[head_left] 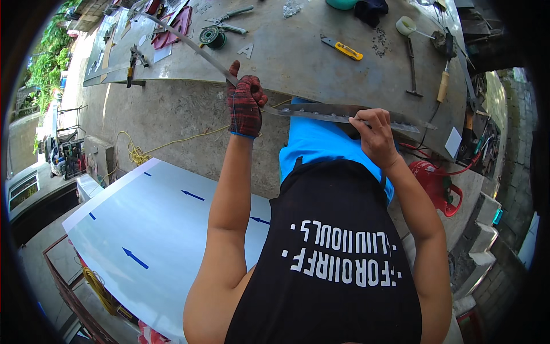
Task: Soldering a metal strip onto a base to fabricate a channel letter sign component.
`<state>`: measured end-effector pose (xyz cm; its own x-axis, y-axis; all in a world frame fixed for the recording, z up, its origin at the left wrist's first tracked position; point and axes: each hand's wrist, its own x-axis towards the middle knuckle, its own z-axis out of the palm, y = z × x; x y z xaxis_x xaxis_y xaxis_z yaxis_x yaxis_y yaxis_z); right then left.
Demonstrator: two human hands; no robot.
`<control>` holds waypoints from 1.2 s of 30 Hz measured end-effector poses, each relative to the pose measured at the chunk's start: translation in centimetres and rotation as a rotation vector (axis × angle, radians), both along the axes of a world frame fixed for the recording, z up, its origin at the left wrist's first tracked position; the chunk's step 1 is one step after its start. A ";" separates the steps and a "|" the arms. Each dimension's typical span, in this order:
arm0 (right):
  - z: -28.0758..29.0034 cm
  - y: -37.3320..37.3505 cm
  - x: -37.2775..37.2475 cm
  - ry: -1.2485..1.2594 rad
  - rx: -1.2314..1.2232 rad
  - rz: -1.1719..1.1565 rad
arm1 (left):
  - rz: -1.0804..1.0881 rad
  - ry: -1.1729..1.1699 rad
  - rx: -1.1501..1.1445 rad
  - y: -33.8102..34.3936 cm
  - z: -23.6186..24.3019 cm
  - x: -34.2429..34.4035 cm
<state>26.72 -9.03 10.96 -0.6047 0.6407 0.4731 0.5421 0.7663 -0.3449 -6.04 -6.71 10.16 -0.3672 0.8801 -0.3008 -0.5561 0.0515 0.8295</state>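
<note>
A long, thin grey metal strip (315, 113) spans the space in front of my body, just off the table's near edge. My left hand (246, 108), in a red and black knit glove, is closed around it, thumb up. A narrow length of metal also runs from this hand toward the table's far left; it looks like the same strip, but the glove hides the join. Small bright spots line the strip's right part. My bare right hand (376, 136) pinches its lower edge between thumb and fingers, near the right end.
On the metal worktable (286, 51) lie a yellow utility knife (342, 49), a green wire spool (213, 37), pliers (133, 63) and a wooden-handled tool (444, 80). A white sheet with blue arrows (166, 229) is at left. A red container (432, 183) stands at right.
</note>
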 end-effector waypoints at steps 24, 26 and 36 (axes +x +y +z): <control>2.4 1.7 1.0 -0.018 -0.016 0.088 | -0.389 0.108 -0.030 1.3 1.3 0.8; 2.5 1.9 1.0 -0.019 -0.017 0.096 | -0.412 0.106 -0.010 1.3 1.0 0.7; 3.0 2.8 1.0 -0.032 -0.041 0.142 | -0.502 0.173 -0.011 0.6 1.3 1.0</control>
<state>27.69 -6.26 13.92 -0.7050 0.5659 0.4275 0.4401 0.8217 -0.3621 -5.04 -6.07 11.51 0.0537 0.9575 -0.2835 -0.3157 0.2856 0.9048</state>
